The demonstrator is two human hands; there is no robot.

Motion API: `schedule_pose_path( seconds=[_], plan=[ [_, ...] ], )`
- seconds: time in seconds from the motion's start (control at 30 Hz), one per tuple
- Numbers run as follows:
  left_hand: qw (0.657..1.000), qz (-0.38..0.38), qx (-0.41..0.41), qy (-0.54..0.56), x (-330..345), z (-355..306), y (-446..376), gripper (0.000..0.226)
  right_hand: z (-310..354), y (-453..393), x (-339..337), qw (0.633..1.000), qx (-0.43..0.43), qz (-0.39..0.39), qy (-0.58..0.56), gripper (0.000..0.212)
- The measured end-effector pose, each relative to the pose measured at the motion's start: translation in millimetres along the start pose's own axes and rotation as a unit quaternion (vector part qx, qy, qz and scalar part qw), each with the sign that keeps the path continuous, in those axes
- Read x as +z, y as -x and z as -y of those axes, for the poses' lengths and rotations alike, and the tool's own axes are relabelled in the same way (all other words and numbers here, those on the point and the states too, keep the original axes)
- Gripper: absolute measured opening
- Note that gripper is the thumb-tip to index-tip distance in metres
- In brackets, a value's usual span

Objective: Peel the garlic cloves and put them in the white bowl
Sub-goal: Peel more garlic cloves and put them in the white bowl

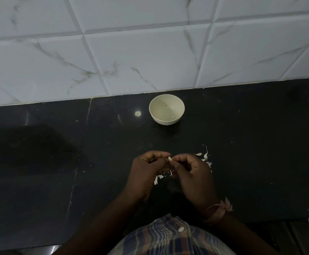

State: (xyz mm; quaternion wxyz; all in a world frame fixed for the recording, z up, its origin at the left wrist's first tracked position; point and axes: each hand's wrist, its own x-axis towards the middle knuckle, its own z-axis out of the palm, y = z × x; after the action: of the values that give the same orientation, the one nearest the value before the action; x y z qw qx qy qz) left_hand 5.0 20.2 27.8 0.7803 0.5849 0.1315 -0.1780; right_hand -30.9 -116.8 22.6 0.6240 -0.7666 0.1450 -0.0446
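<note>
I see the clove [169, 159] pinched between both hands at lower centre of the frame, its long axis roughly upright in the picture, pale tip showing. My left hand [146, 173] curls its fingers round it from the left; my right hand [194, 175] pinches it from the right, probably working at the skin, though the light is too dim to be sure. The bowl [166, 109] stands straight above the hands in the frame, well apart and looking empty. I judge both hands about equally near it. Peel [205, 159] lies just right of the hands. No writing or label shows anywhere.
</note>
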Motion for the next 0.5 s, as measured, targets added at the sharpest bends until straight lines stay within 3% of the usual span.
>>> schedule_pose_path(
  seconds=[0.27, 0.5],
  plan=[
    [0.999, 0.024, -0.019, 0.043, -0.7, 3.2, -0.1, 0.012, 7.5, 1.2, 1.5, 0.993, 0.052, 0.02, -0.105, 0.005],
    [0.994, 0.054, -0.039, 0.086, -5.4, 7.1, 0.8, 0.028, 6.8, 0.0, 0.7, 0.988, 0.072, 0.027, -0.132, 0.008]
  ],
)
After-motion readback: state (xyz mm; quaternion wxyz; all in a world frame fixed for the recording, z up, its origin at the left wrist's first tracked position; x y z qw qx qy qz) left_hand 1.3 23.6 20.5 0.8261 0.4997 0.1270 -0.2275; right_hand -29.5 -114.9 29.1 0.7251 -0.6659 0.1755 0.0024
